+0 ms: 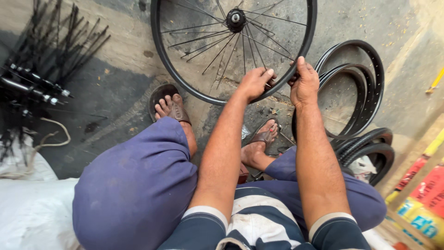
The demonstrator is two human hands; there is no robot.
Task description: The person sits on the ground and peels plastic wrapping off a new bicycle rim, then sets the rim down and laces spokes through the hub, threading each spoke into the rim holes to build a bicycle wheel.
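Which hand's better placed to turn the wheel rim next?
Probably right. The right hand grips the wheel rim from outside, thumb on top. The left hand has fingers curled at the same rim stretch, among the spokes.

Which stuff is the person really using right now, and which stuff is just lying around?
In use:
- spoked wheel
- left hand and right hand, both gripping its rim

Lying about:
- bare rims
- tyres
- bundle of spokes and hubs
- white sack
- colourful packets

wheel (233,46) before feet | bare rims (365,88) right | spoke bundle (41,60) left
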